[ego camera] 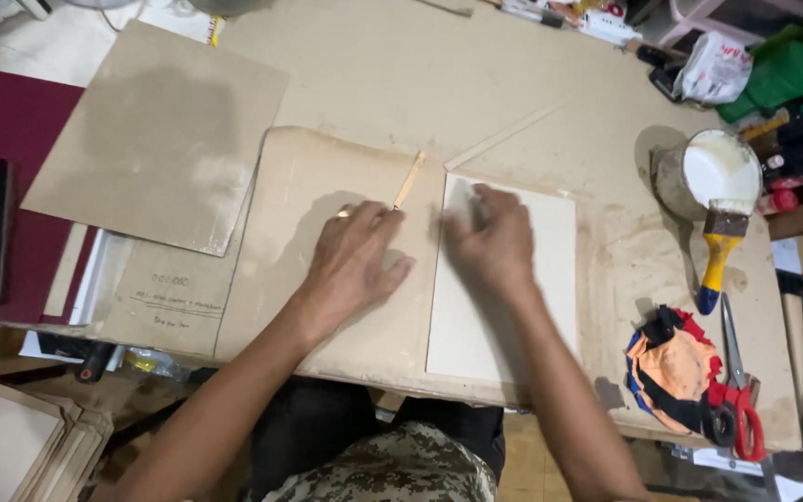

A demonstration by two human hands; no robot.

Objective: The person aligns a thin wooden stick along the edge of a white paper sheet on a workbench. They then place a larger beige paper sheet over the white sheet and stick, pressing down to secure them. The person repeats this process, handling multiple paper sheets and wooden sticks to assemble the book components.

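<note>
Head view, looking down on a worktop covered in brown board. Left hand: laid flat, palm down, grip spread open with the fingers together and nothing clasped; it is pressed on a large tan paper sheet, and a ring is seen on one finger. A thin wooden stick is found just beyond its fingertips, tilted, apparently touching them. Right hand: likewise flat, grip open and holding nothing, fingers blurred, pressed on the far left corner of a pale rectangular board. The pale board is set just right of the left hand, its left edge running between the two hands, its near edge at the worktop's near rim.

Other items catalogued: a grey-brown cardboard square at far left, overlapping the tan sheet; a tin of white glue at far right, with a yellow-handled brush rested across its near rim; red-handled scissors at near right, beside a bundled orange and blue cloth.
</note>
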